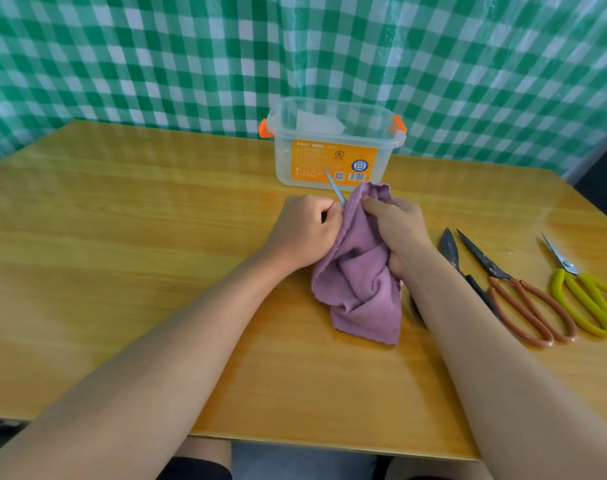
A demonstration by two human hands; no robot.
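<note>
At frame centre, thin blade [335,188] poking from clenched left hand [305,233], handle hidden, beside purple cloth [360,278] gripped by right hand [399,230].

One clear box [329,157] stands on one table [122,237], with two orange latches [265,129] and one white sheet [319,121] inside. Right of the box and nearer the person lie three pairs of scissors: one black pair [449,245], one orange-handled pair [496,270], one yellow-handled pair [568,266]. Just before the box are one purple cloth [360,282], one thin metal blade [335,188] and two hands, the left hand [302,233] and the right hand [399,230].
</note>
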